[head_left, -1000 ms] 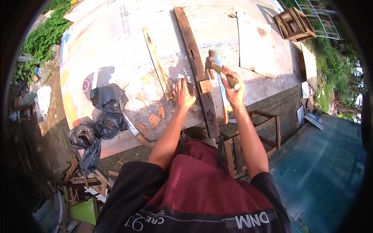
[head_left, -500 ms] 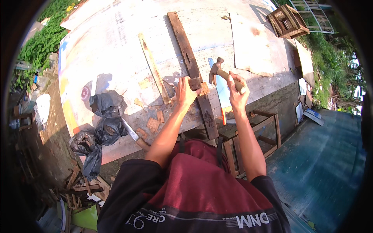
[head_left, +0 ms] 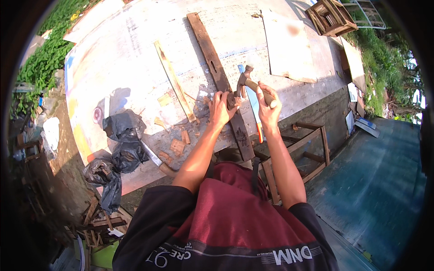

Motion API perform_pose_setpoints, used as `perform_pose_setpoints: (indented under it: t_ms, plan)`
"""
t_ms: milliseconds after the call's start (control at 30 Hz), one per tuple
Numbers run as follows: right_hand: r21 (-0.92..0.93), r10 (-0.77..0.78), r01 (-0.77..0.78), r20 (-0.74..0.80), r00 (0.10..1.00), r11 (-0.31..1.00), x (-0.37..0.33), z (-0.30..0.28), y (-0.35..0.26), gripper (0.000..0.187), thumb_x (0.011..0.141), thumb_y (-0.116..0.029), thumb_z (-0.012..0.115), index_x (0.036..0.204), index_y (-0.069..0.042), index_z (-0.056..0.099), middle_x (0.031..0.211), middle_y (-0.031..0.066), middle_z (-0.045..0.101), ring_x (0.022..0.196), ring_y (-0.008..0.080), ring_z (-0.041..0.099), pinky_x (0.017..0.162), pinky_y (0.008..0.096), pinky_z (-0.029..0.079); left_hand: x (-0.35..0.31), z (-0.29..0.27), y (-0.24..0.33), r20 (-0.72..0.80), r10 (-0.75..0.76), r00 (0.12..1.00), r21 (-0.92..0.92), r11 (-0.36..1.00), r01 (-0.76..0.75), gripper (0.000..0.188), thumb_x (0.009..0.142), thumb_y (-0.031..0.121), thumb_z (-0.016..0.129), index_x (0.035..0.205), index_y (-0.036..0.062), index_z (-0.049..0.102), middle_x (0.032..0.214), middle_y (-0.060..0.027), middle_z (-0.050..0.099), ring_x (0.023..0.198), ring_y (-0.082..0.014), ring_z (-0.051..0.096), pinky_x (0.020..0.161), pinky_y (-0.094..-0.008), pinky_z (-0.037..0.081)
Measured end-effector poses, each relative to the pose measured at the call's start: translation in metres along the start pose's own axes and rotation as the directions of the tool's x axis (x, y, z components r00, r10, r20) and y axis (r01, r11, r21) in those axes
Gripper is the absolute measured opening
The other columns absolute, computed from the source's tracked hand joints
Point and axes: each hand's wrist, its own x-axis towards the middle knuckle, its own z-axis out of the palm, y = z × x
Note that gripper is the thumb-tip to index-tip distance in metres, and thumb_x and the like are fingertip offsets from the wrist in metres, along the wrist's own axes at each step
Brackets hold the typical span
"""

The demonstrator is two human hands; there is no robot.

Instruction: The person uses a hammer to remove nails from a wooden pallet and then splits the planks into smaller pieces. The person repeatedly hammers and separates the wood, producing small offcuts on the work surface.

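Note:
My right hand (head_left: 270, 108) is wrapped round the wooden handle of a claw hammer (head_left: 244, 80). The hammer's metal head hangs just beyond and right of my left hand (head_left: 219, 111). My left fingers are closed round a small dark wood block (head_left: 231, 101) on a long dark brown plank (head_left: 209, 53). That plank runs from the far side of the table to its near edge, and has a slot cut in it. Partly behind the hammer and my right hand lies a handsaw (head_left: 254, 103) with a blue-grey blade and orange handle.
On the worktable (head_left: 131, 58) lie a pale wood strip (head_left: 175, 83), wood offcuts (head_left: 177, 147), a large knife (head_left: 151, 153) and black plastic bags (head_left: 124, 124). A pale board (head_left: 289, 49) lies at the far right, near a wooden crate (head_left: 331, 18). A wooden frame (head_left: 312, 140) stands below right.
My right hand has brought the hammer left, its head now closer to the block. My left hand has shifted slightly with the block, and the view has moved a little.

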Motion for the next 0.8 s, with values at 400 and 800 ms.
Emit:
perform_pose_setpoints:
  t_ms: [400,800]
  plan:
    - [-0.071,-0.099,0.101,0.027,0.995,0.992,-0.018,0.010,0.013,0.015,0.097,-0.002,0.067,0.112,0.001,0.068,0.127,0.0200,0.067,0.122,0.0260,0.062,0.106,0.0384,0.048,0.000,-0.010,-0.011,0.049,0.106,0.993,-0.019,0.994,-0.105,0.068,0.079,0.015,0.082,0.140,0.0096,0.054,0.134,-0.0162,0.062,0.126,-0.0372,0.056,0.109,-0.0509,0.040]
    - [-0.026,-0.074,0.072,-0.086,0.994,0.997,-0.011,-0.003,0.007,0.017,0.098,-0.006,0.068,0.114,0.002,0.068,0.124,0.0185,0.069,0.117,0.0220,0.064,0.100,0.0330,0.053,0.041,-0.017,-0.037,-0.081,0.062,0.995,0.029,0.998,-0.060,0.069,0.081,0.023,0.084,0.142,0.0131,0.054,0.130,-0.0182,0.065,0.125,-0.0360,0.058,0.105,-0.0489,0.043]
